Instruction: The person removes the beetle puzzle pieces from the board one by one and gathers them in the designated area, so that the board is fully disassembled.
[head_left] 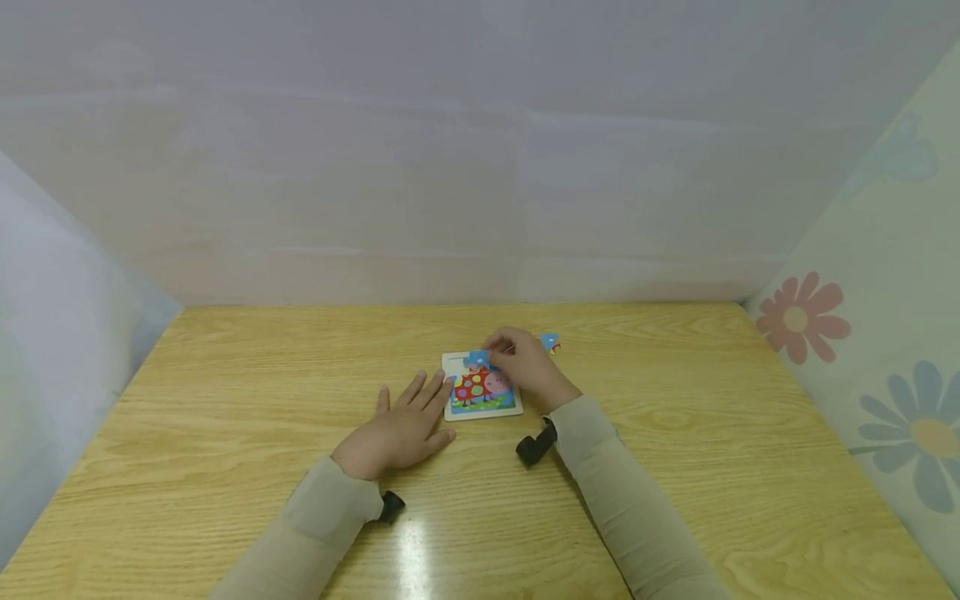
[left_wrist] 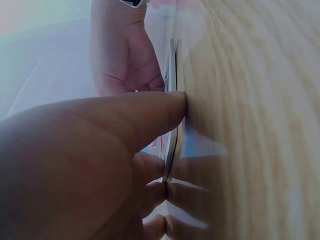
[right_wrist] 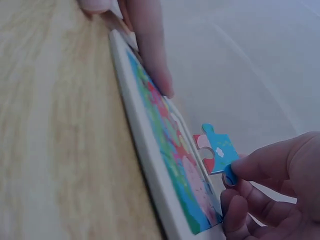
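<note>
A square jigsaw puzzle in a white frame (head_left: 483, 416) lies on the table, showing a pink-faced animal with a red spotted body. My right hand (head_left: 527, 364) pinches a blue and red puzzle piece (right_wrist: 223, 151) between thumb and fingers, over the upper part of the puzzle. In the right wrist view the piece is tilted and held apart from the board. My left hand (head_left: 401, 429) lies spread with straight fingers at the board's left side, its fingertips touching the frame's edge. The left wrist view shows its thumb (left_wrist: 150, 115) close up on the table.
Another blue puzzle piece (head_left: 551, 342) with a red and yellow part lies on the wooden table (head_left: 285, 375), just beyond my right hand. Pale walls stand behind and at both sides, the right one with printed flowers (head_left: 804, 318).
</note>
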